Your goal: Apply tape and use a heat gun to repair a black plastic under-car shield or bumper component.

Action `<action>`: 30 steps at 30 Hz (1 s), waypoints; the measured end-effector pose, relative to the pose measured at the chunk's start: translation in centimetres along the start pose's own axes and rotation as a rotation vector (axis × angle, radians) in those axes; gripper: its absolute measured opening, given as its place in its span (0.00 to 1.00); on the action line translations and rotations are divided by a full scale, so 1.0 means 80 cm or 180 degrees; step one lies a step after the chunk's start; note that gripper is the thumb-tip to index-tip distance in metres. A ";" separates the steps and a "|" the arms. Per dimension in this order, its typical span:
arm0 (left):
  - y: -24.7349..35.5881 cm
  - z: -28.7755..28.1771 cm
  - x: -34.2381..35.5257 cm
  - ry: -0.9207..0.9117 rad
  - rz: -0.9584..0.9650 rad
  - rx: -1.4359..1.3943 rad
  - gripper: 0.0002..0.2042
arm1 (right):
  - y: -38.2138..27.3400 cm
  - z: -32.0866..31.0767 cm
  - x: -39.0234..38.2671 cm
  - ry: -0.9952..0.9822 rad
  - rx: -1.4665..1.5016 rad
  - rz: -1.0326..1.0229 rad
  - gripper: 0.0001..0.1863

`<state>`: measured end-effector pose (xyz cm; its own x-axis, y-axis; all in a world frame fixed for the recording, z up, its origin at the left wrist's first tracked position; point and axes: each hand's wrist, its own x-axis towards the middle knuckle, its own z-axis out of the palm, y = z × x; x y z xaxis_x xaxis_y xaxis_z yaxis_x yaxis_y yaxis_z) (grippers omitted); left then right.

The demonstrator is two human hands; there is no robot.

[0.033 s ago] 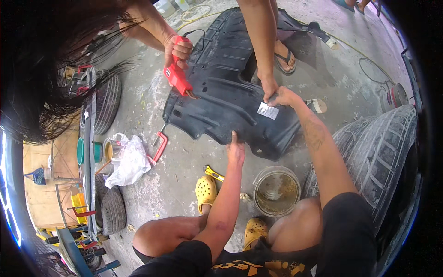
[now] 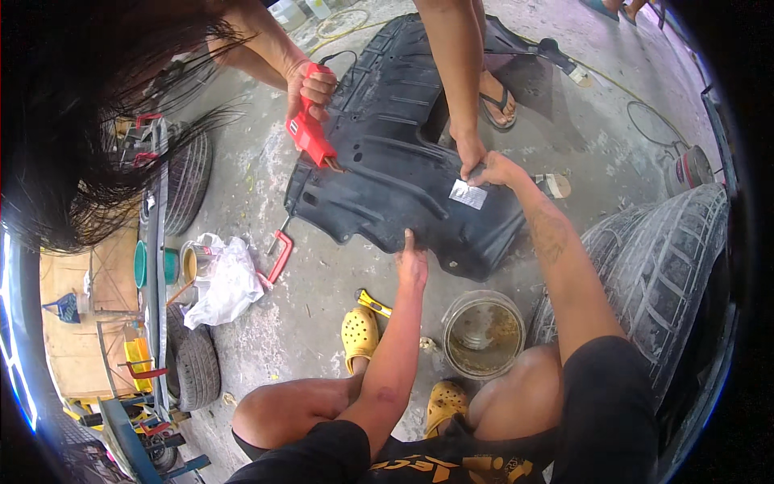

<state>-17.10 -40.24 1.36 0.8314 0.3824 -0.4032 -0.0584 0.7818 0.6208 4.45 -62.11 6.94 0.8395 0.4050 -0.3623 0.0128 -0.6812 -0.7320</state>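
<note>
A large black moulded plastic panel [image 2: 387, 181] stretches away from me over the floor. My left hand [image 2: 412, 264] grips its near edge, thumb on top and fingers hidden underneath. At the panel's right edge my right hand [image 2: 501, 170] is closed, its fingertips against a co-worker's hand [image 2: 470, 153]; what lies between the fingertips is mostly hidden, but the hand seems to pinch the edge. A silver foil patch [image 2: 468, 194] sits just below them. The co-worker's other hand [image 2: 313, 90] holds a red pistol-shaped tool [image 2: 310, 137], its copper-coloured prongs at the panel's surface.
A clear round tub [image 2: 449, 343] with murky contents stands before my right knee. A yellow cutter knife [image 2: 373, 302], a red C-clamp [image 2: 280, 256] and a white plastic bag [image 2: 228, 282] lie left of it. Tyres [image 2: 653, 266] flank the right side. The co-worker's hair [image 2: 72, 121] covers the upper left.
</note>
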 end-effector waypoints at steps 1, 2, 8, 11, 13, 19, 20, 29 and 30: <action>0.002 0.001 -0.003 0.0019 0.0098 0.0044 0.17 | -0.009 0.000 -0.005 -0.0088 0.0071 0.0117 0.26; 0.004 -0.004 0.000 0.0016 0.0128 0.0039 0.17 | -0.014 0.000 -0.007 -0.0091 0.0067 0.0087 0.26; -0.005 -0.010 0.004 0.0081 -0.0104 -0.0180 0.21 | -0.002 -0.003 -0.009 -0.0078 0.0026 0.0064 0.30; -0.002 -0.018 0.008 0.0123 -0.0116 -0.0195 0.21 | -0.003 0.006 -0.005 0.0084 0.0319 -0.0131 0.31; -0.005 -0.015 0.007 0.0119 -0.0227 -0.0166 0.20 | 0.010 0.010 -0.001 0.0127 0.0217 -0.0052 0.33; 0.004 -0.019 0.011 0.0215 -0.0147 0.0016 0.19 | -0.018 0.006 -0.003 0.0178 0.0143 0.0476 0.45; 0.004 -0.015 0.009 0.0209 -0.0130 -0.0003 0.19 | -0.030 -0.004 -0.009 -0.0133 0.0084 0.0633 0.47; 0.012 0.000 -0.018 0.0165 -0.0017 0.0009 0.17 | -0.009 0.008 -0.018 0.0090 0.0148 0.0501 0.49; 0.011 -0.007 -0.014 0.0060 -0.0051 0.0005 0.17 | -0.016 0.005 -0.021 0.0010 0.0235 0.0625 0.50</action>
<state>-18.42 -39.68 1.98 0.8217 0.3789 -0.4258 -0.0441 0.7871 0.6152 2.84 -61.66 8.26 0.8236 0.2670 -0.5004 -0.1910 -0.7002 -0.6879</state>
